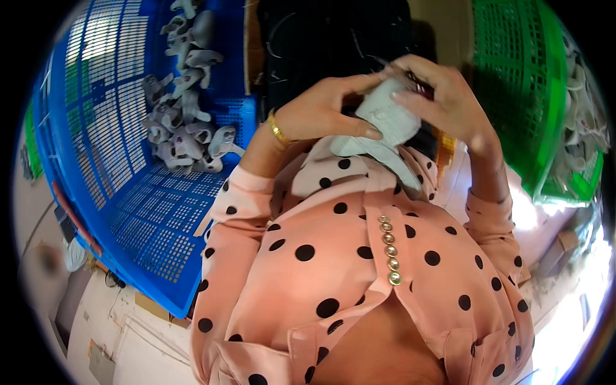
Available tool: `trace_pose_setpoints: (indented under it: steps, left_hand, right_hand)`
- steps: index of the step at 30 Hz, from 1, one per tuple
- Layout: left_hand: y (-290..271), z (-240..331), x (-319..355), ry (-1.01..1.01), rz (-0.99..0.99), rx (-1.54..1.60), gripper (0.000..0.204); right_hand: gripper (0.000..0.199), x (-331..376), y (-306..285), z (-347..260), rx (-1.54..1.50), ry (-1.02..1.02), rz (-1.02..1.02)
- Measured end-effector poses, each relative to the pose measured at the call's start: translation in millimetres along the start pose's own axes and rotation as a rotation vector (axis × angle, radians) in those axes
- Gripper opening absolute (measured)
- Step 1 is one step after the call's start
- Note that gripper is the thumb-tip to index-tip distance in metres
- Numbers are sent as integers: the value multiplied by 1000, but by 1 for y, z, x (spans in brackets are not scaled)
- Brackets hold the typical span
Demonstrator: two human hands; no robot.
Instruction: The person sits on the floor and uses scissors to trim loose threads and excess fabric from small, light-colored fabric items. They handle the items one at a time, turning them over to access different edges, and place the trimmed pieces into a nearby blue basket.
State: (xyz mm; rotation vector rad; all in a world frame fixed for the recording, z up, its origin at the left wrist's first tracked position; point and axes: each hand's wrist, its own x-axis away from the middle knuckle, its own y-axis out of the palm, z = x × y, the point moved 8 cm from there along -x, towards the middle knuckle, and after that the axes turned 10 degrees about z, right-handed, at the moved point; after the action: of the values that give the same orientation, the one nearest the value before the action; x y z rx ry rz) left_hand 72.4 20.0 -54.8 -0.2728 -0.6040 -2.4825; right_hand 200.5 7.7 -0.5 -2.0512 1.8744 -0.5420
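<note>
In front of my lap, my left hand (324, 108) holds a white stitched fabric piece (390, 115), thumb on top and fingers behind it. The piece has a rounded, cupped part and a long strap-like tail that hangs over my shirt. My right hand (439, 96) is closed at the piece's far right side, its fingers curled and smeared by motion. A small dark, partly reddish thing shows within that hand, too blurred to name. A gold bracelet circles my left wrist.
At left, a blue plastic basket (160, 224) holds a pile of grey-white shaped fabric pieces (183, 138). At right stands a green plastic crate (513, 83), with more whitish pieces (581, 109) beyond its wall. A cardboard box (563, 251) lies on the floor at lower right.
</note>
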Motion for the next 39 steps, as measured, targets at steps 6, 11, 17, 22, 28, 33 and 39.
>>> trace_pose_setpoints:
  steps: [6, 11, 17, 22, 28, 33, 39]
  left_hand:
    - [-3, 11, 24, 381, 396, -350, 49]
    - [-2, 18, 34, 634, 509, -540, 31]
    - [-9, 18, 29, 522, 643, -511, 13]
    - [-4, 23, 30, 536, 691, -708, 14]
    - [0, 25, 35, 516, 743, -672, 17]
    - [-9, 14, 26, 333, 670, -443, 15]
    - [-16, 2, 14, -2, 354, 226, 9]
  right_hand:
    - [27, 14, 15, 49, -388, 342, -21]
    - [28, 15, 17, 47, -305, 334, -32]
    - [29, 17, 21, 47, -284, 326, -22]
    - [33, 15, 21, 42, -203, 322, -12]
    - [37, 13, 22, 43, -104, 288, 3]
    - [39, 16, 23, 40, -77, 278, 2]
    - [41, 15, 24, 32, -52, 273, -26]
